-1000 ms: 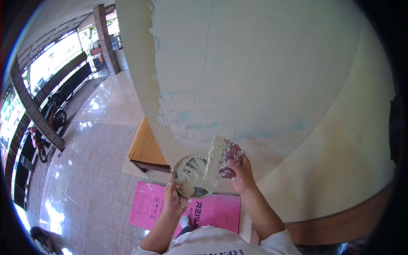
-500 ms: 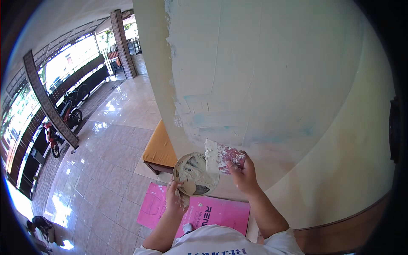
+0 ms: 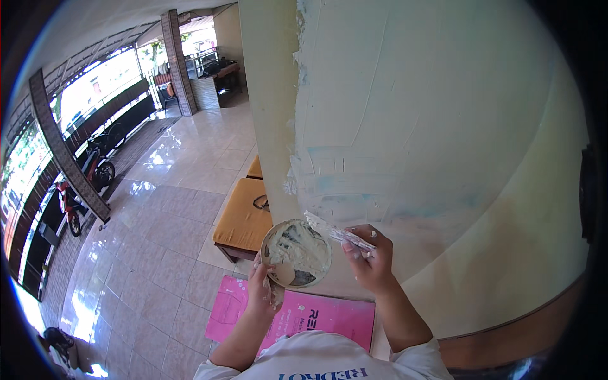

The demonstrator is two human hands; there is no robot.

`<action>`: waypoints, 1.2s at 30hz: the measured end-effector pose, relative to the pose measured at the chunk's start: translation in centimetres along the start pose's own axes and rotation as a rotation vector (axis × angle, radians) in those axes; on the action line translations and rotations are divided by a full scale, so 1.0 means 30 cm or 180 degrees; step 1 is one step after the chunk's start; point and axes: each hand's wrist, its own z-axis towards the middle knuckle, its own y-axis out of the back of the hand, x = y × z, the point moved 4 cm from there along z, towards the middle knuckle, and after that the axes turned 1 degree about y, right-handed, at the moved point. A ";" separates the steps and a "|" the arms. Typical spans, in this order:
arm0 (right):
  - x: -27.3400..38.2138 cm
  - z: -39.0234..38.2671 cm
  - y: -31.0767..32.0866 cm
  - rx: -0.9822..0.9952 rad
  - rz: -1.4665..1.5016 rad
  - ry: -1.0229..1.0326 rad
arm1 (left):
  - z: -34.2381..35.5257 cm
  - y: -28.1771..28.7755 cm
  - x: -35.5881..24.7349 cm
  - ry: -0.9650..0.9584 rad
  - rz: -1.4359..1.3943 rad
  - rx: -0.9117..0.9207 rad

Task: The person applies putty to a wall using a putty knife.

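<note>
My left hand (image 3: 261, 288) grips the lower left rim of a round bowl (image 3: 305, 278). Pale putty (image 3: 294, 247) is smeared inside it, with dark patches showing through. A rounded cream piece (image 3: 283, 274) lies by my thumb in the bowl; I cannot tell what it is. To the right, my right hand (image 3: 373, 263) is closed around a putty-covered scraper (image 3: 339, 234), seen nearly edge-on. Its tip is just above the bowl's upper right rim; whether they touch is unclear. White putty specks dot both hands. Ahead stands a wall (image 3: 392, 139) with pale filler and bluish patches.
A bench with a yellow-orange top (image 3: 244, 215) stands against the wall's left edge, a dark looped item (image 3: 261, 202) on it. Pink cardboard (image 3: 335, 313) lies on the tiled floor (image 3: 158, 253) below me. Pillars and a red motorcycle (image 3: 71, 209) are at far left.
The scraper has turned from showing its broad reddish face to nearly edge-on. The view has swung left, so more of the bench shows. My left hand still holds the bowl.
</note>
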 end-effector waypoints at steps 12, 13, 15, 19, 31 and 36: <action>-0.012 -0.092 -0.048 0.0768 -0.1362 0.0574 | 0.006 0.053 0.026 0.0407 -0.0201 0.0350; -0.005 -0.094 -0.048 0.0850 -0.1541 0.0781 | 0.004 0.037 0.016 0.0427 -0.0188 0.0403; -0.011 -0.090 -0.039 0.0859 -0.1674 0.0853 | -0.004 0.022 -0.002 0.0436 -0.0161 0.0487; 0.037 -0.101 -0.064 0.1004 -0.1792 0.0780 | 0.015 0.078 0.002 0.0441 -0.0009 0.0501; -0.269 -0.323 0.039 -0.1872 0.1308 -0.1982 | 0.004 0.161 0.025 0.0804 -0.0223 0.0188; -0.132 -0.124 0.136 -0.0959 -0.1692 -0.0454 | 0.028 0.205 0.036 0.0992 -0.0258 0.0119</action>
